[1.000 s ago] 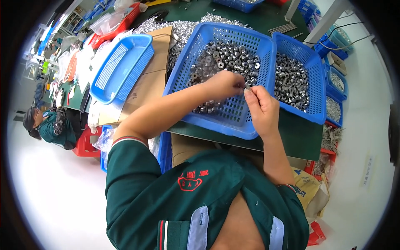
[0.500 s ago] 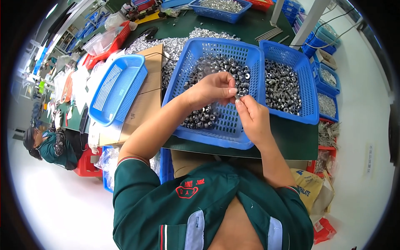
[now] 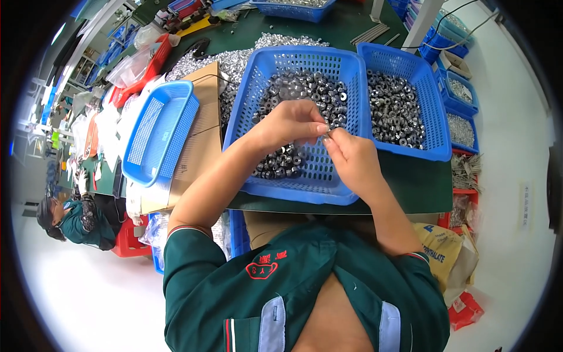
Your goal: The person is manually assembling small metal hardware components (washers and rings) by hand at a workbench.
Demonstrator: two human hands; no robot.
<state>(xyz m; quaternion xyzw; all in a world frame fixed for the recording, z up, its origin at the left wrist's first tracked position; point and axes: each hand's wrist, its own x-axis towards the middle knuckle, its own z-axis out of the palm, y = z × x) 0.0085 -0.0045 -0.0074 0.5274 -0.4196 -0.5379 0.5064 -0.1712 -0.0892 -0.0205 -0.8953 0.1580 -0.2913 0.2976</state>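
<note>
Over a large blue perforated basket, my left hand and my right hand meet with their fingertips close together. Between them shows the end of a small thin metal piece, pinched by my right thumb and forefinger. My left thumb and fingers are also closed at that spot; what they hold, if anything, is too small to make out. Dark, shiny ring-shaped metal parts lie heaped in the basket's far part, with more of them under my left wrist.
To the right stands a second blue basket of similar rings. An empty light-blue basket rests on cardboard at left. Silvery parts are piled behind. Thin rods lie farther back. A co-worker sits far left.
The view has shifted slightly, so the baskets and table sit a little higher in the picture. My hands stay together at the thin piece, which now looks more tilted and less exposed.
</note>
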